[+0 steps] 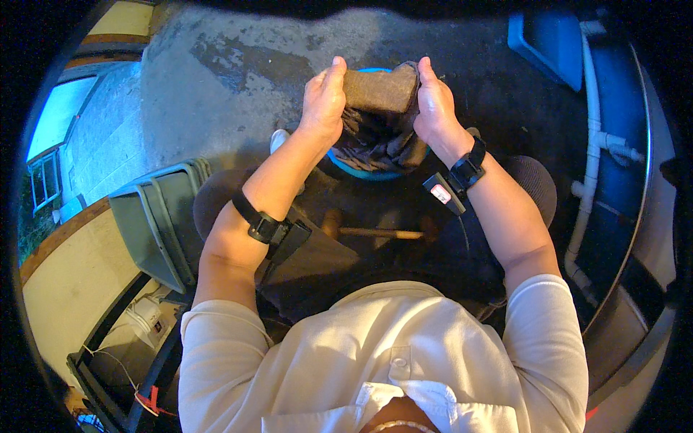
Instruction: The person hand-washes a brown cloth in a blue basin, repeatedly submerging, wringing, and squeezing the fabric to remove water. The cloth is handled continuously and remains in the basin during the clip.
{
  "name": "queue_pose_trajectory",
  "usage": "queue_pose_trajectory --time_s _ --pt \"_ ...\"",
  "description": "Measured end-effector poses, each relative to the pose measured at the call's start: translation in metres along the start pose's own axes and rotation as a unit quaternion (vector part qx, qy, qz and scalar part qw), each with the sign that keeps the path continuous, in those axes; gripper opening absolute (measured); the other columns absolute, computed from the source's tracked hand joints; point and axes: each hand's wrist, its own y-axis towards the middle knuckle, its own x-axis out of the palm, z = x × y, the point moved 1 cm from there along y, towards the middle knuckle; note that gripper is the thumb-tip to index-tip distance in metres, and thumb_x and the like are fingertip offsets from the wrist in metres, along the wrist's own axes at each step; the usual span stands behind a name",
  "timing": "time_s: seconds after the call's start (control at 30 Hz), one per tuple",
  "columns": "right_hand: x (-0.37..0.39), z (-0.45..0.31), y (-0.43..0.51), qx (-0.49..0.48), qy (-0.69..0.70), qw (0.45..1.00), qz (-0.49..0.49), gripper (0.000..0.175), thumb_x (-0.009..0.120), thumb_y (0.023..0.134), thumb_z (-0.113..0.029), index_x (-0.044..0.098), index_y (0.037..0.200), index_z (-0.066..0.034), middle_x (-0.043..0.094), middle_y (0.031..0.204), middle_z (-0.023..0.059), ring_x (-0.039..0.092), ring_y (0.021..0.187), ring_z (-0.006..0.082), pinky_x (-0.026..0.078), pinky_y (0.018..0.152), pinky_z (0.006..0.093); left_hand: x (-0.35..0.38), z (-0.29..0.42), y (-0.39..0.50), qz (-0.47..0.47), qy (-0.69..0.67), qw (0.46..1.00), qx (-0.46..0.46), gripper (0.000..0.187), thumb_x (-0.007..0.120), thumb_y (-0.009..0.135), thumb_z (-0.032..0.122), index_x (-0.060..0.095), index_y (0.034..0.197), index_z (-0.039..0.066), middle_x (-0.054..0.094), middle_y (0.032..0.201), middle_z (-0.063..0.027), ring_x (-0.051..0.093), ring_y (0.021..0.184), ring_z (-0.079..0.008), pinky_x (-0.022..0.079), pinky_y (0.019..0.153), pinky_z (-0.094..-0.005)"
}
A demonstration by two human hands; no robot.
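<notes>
A brown cloth (379,91), folded into a thick band, is stretched between my two hands. My left hand (326,100) grips its left end with the thumb up. At its right end, my right hand (435,105) holds it the same way. Darker brown fabric (381,140) hangs and bunches below the fold, over a round blue basin (373,174) on the floor. How much of the fabric lies in the basin cannot be told. Both forearms wear black straps with small devices.
Stacked grey-green plastic bins (157,222) stand at the left, above a black metal frame (92,368). A blue plastic tub (547,48) is at the upper right, beside white pipes (593,135). A wooden-handled tool (379,233) lies low between my knees. The concrete floor (233,103) has damp-looking patches.
</notes>
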Motion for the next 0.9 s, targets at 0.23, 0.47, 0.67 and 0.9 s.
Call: queue_pose_trajectory --time_s 0.23,0.47,0.67,0.9 --pt "-0.023 0.008 0.011 -0.002 -0.231 0.972 0.04 0.042 0.056 0.09 -0.037 0.058 0.108 0.002 0.061 0.107 0.0128 0.057 0.098 0.0216 0.044 0.09 0.035 -0.017 0.011 0.007 0.096 -0.038 0.994 -0.041 0.033 0.052 0.093 0.033 0.054 0.102 0.001 0.06 0.099 -0.0121 0.061 0.09 -0.0268 0.049 0.08 -0.0434" --pt "-0.034 0.023 0.002 -0.1 -0.594 0.791 0.105 0.056 0.063 0.085 -0.034 0.046 0.12 0.0064 0.06 0.105 0.0189 0.058 0.1 0.0266 0.046 0.085 0.035 -0.03 0.024 0.005 0.172 -0.073 0.979 -0.076 0.038 0.05 0.094 0.033 0.049 0.109 -0.001 0.058 0.107 -0.0145 0.06 0.095 -0.0325 0.049 0.084 -0.0517" --pt "-0.026 0.053 -0.017 -0.087 -0.645 0.747 -0.135 0.039 0.063 0.082 -0.035 0.061 0.102 -0.0017 0.064 0.096 0.0215 0.061 0.095 0.0357 0.048 0.083 0.0431 -0.013 0.018 -0.005 0.146 -0.082 0.981 -0.099 0.039 0.047 0.095 0.034 0.049 0.11 -0.002 0.059 0.107 -0.0144 0.06 0.096 -0.0317 0.049 0.085 -0.0506" --pt "-0.025 0.056 -0.014 -0.144 -0.641 0.747 -0.101 0.03 0.06 0.085 -0.027 0.061 0.097 0.0004 0.064 0.096 0.0217 0.058 0.098 0.0385 0.046 0.084 0.0444 0.006 0.028 -0.017 0.073 -0.117 0.98 -0.141 0.041 0.044 0.097 0.036 0.05 0.11 -0.002 0.059 0.11 -0.0155 0.06 0.099 -0.0312 0.049 0.086 -0.0494"
